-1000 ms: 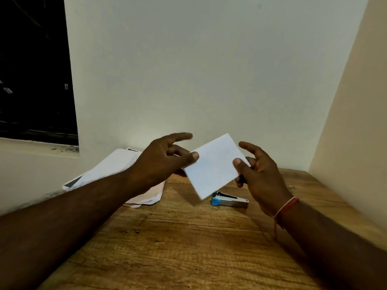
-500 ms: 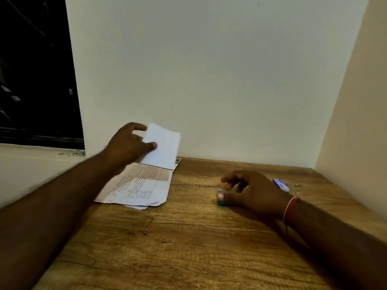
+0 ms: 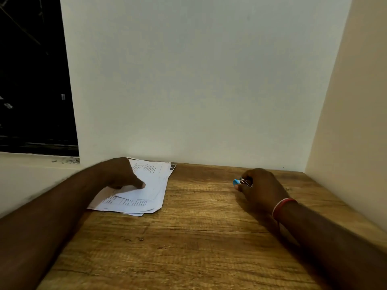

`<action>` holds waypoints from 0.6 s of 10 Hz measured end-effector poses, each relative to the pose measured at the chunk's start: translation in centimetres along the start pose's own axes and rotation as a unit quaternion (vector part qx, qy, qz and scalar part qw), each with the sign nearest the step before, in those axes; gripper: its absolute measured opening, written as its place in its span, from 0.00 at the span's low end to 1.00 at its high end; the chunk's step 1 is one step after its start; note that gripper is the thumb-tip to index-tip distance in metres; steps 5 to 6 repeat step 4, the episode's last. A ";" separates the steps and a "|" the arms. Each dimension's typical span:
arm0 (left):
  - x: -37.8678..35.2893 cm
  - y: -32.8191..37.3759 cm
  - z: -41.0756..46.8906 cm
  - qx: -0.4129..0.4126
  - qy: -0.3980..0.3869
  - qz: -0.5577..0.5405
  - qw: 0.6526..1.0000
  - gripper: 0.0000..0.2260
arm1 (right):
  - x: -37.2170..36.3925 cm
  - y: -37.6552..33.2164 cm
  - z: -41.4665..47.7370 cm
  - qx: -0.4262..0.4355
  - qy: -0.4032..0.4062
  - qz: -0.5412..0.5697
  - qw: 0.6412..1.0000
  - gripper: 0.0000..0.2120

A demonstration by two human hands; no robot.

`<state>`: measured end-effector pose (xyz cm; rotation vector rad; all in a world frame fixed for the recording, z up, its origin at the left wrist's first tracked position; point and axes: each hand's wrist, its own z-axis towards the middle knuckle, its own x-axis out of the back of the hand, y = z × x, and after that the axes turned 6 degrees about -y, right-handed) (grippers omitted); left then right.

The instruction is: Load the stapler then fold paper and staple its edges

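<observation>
Head view showed two hands: left hand (image 3: 122,174) rested on one paper pile (image 3: 151,195), grip unclear; right hand (image 3: 264,190) gripped one stapler (image 3: 237,182).

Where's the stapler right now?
In the head view the stapler is right of centre, gripped in the right hand near the wooden table's far edge, its blue tip showing. The paper stack lies to its left, under the left hand.
</observation>
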<state>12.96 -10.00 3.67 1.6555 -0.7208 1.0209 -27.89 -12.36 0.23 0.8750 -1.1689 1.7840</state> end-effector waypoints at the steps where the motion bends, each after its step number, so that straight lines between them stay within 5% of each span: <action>1: -0.2 0.2 -0.2 -0.001 0.035 0.084 0.996 0.22 | -0.1 0.9 0.5 -0.034 -0.010 -0.063 0.997 0.09; 2: -1.0 -0.1 0.1 -0.029 0.066 0.136 0.988 0.33 | -0.1 0.8 0.3 -0.056 -0.033 -0.077 0.995 0.11; 3: -2.4 0.8 -0.6 -0.130 0.151 0.090 0.976 0.43 | 0.0 0.7 -0.3 -0.048 -0.019 -0.100 0.994 0.25; 4: -4.5 3.3 -1.8 -0.230 0.189 0.062 0.953 0.47 | -0.4 0.1 -0.7 -0.007 0.037 -0.130 0.991 0.38; 6: -4.5 3.3 -1.8 -0.230 0.189 0.062 0.953 0.47 | -0.4 0.1 -0.7 -0.007 0.037 -0.130 0.991 0.38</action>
